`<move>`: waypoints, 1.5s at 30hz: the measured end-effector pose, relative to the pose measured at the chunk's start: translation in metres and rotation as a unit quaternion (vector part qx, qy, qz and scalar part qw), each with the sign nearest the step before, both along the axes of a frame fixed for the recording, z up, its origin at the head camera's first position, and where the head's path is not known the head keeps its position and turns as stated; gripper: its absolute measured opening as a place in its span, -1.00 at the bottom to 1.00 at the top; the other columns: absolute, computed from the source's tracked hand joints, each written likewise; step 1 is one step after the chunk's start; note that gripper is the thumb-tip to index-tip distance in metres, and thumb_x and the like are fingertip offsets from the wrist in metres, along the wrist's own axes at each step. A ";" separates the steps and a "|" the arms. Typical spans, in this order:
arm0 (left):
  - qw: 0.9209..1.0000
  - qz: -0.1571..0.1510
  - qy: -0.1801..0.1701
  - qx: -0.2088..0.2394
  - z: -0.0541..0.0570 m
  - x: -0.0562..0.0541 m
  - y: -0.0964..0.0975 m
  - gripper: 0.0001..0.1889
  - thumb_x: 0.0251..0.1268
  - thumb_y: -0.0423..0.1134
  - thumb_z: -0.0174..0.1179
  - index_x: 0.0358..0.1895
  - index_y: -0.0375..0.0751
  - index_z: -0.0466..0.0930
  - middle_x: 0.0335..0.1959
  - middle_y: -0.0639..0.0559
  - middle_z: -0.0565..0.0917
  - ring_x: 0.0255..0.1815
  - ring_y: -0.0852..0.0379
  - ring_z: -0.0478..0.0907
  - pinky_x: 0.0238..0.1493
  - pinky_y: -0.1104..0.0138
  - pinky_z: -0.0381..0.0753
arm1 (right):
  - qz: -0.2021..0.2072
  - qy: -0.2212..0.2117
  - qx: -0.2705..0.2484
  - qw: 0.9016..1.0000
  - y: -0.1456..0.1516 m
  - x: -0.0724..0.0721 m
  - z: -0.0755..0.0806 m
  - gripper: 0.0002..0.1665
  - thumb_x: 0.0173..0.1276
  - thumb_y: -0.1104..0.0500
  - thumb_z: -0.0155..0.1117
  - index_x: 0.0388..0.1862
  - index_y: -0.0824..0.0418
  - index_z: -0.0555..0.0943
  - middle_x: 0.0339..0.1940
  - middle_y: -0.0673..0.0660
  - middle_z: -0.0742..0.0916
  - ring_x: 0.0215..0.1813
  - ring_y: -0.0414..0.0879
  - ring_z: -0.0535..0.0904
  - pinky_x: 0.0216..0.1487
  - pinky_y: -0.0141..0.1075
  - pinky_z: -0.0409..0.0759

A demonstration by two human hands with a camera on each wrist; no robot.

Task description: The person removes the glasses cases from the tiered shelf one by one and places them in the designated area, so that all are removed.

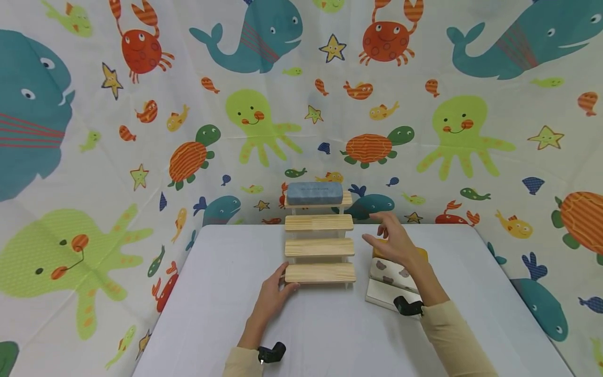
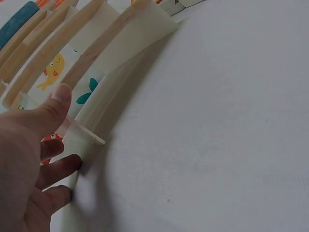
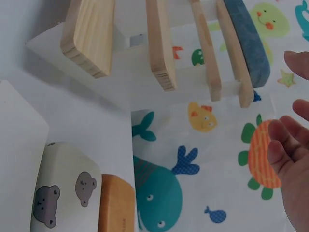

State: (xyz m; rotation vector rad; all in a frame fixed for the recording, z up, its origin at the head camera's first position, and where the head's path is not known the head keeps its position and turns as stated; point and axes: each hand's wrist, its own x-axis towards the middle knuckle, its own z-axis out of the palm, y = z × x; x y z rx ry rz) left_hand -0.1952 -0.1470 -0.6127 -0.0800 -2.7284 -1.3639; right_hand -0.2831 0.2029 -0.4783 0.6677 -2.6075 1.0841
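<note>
A stepped display rack (image 1: 319,247) with pale wooden boards on whitish translucent supports stands on the table. On its top board lies a blue-grey oblong case (image 1: 314,193), like a glasses case. My left hand (image 1: 270,297) holds the left end of the lowest board (image 1: 320,273); its thumb lies at the board's front edge, and its index finger is hidden in the left wrist view. My right hand (image 1: 393,242) is raised, thumb and fingers spread apart, holding nothing. Below it lie a mustard-orange case (image 1: 421,254), a white case with bear heads (image 1: 393,273) and a plain white case (image 1: 382,294).
The table (image 1: 226,309) has a white cover. Behind and beside it hangs a white cloth (image 1: 325,78) printed with sea animals. A black wrist camera (image 1: 271,353) sits on the left wrist, another black camera (image 1: 408,306) on the right.
</note>
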 end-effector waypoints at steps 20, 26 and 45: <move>1.000 0.002 -0.001 0.004 0.002 -0.001 0.001 -0.21 0.25 0.02 0.36 0.49 -0.21 0.30 0.32 -0.21 0.58 0.29 -0.14 0.58 0.37 -0.04 0.50 | 0.000 0.008 0.015 1.000 -0.010 -0.019 0.010 -0.29 0.29 0.00 0.46 0.33 0.25 0.45 0.20 0.23 0.56 -0.24 -0.04 0.47 -0.23 -0.25 0.52; 1.000 -0.001 0.002 0.003 0.002 0.001 0.001 -0.19 0.24 0.04 0.35 0.48 -0.24 0.30 0.33 -0.23 0.57 0.29 -0.15 0.58 0.35 -0.03 0.51 | 0.009 -0.013 -0.003 1.000 -0.015 -0.029 0.015 -0.30 0.33 0.00 0.42 0.35 0.24 0.42 0.23 0.25 0.51 -0.20 0.01 0.49 -0.14 -0.09 0.58; 1.000 0.002 -0.009 0.010 0.004 0.002 0.002 -0.18 0.24 0.05 0.36 0.49 -0.21 0.29 0.35 -0.20 0.56 0.29 -0.12 0.59 0.35 0.01 0.52 | 0.035 -0.007 0.011 0.999 -0.031 -0.057 0.031 -0.27 0.34 0.03 0.41 0.38 0.30 0.41 0.23 0.30 0.52 -0.27 -0.03 0.47 -0.19 -0.21 0.54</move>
